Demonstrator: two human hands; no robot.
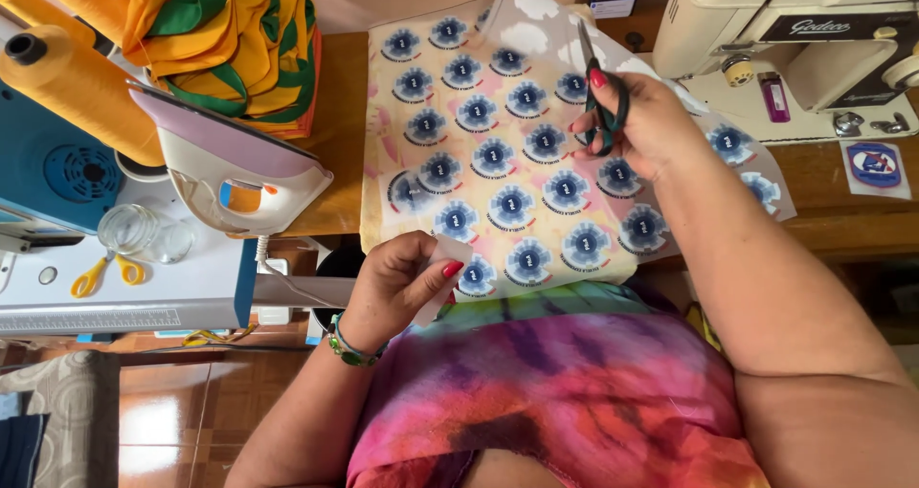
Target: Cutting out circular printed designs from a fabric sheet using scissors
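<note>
Right hand [639, 124] closed around dark-handled scissors [595, 86], blades pointing far. Left hand [397, 282] pinching small clear cut piece [442, 258] at near edge of printed emblem sheet [498, 153]. Iron [235, 167] left.

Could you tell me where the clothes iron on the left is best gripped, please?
Probably by the handle of the iron: it lies on its side, the open loop facing the camera, so come from above, clear of the soleplate.
</note>
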